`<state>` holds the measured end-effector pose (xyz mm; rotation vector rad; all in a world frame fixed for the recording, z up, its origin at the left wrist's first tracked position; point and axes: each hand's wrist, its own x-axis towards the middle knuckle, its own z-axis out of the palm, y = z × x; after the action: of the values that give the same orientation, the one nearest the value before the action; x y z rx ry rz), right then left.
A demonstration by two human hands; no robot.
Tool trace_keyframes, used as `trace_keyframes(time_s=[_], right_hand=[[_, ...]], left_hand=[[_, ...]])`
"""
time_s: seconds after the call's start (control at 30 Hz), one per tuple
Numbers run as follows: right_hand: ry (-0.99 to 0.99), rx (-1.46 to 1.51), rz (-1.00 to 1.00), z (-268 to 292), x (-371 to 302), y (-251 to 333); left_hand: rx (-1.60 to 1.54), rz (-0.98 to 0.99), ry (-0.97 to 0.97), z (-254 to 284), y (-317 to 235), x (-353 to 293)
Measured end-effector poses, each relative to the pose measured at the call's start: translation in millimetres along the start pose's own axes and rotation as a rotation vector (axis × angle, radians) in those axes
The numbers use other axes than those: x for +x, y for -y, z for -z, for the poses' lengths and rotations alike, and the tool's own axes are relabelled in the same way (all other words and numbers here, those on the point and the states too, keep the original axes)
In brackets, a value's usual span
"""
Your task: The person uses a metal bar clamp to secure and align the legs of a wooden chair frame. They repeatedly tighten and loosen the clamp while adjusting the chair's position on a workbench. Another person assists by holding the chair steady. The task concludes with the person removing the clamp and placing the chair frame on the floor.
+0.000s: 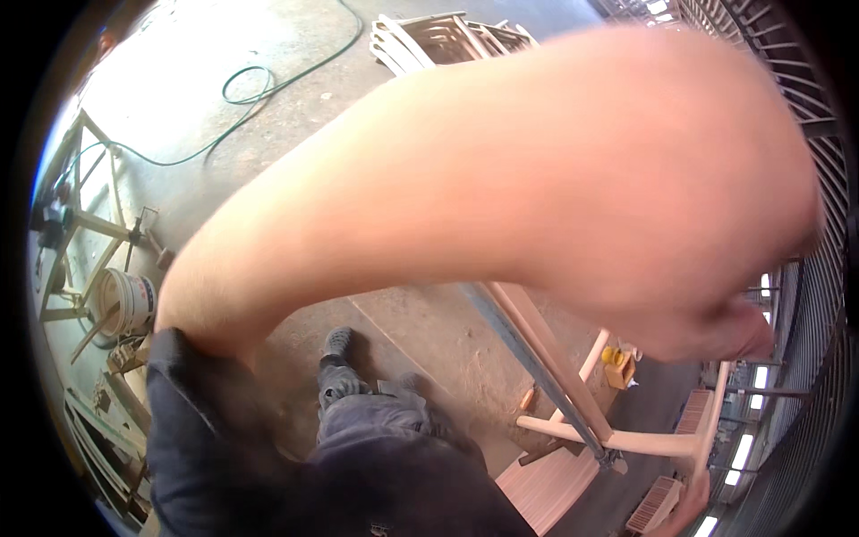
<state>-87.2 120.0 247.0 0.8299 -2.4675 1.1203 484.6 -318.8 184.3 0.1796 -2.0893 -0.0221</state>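
Note:
My left arm comes from a dark sleeve at the lower left and crosses the view close up. My left hand point(716, 188) is at the upper right, smeared by motion, so I cannot make out its grip. Below it is a pale wooden chair frame point(658, 444), tilted, with a long grey metal bar point(537, 367) running along one of its rails like a bar clamp. At the lower right edge, a reddish shape that looks like my right hand point(691, 508) is against the frame's end; its fingers do not show clearly.
A green hose point(268, 91) loops across the concrete floor. Stacked wooden chair parts point(429, 40) lie at the far side. On the left are a white bucket point(134, 300), a wooden stand point(98, 224) and scrap wood. A yellow box point(619, 369) and slatted wooden pieces point(548, 488) are on the right.

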Motion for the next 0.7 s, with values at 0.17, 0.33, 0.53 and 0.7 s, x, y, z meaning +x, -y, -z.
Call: trace_keyframes(time_s=[0.17,0.33,0.53,0.7], right_hand=[[0.187,-0.953,0.264,-36.6,41.5,27.4],[0.292,-1.082,0.2,-33.8,61.8,16.6],[0.114,-1.226,0.146,-49.6,48.6,28.3],[0.113,-1.186,0.111,-54.0,52.2,33.5]], left_hand=[[-0.041,-0.088,0.373,-37.8,-0.6,56.4],[-0.086,-0.17,0.469,-71.8,-3.2,87.2],[-0.033,0.004,0.535,-87.0,45.5,39.0],[0.114,0.319,0.584,-76.9,109.2,-31.0]])
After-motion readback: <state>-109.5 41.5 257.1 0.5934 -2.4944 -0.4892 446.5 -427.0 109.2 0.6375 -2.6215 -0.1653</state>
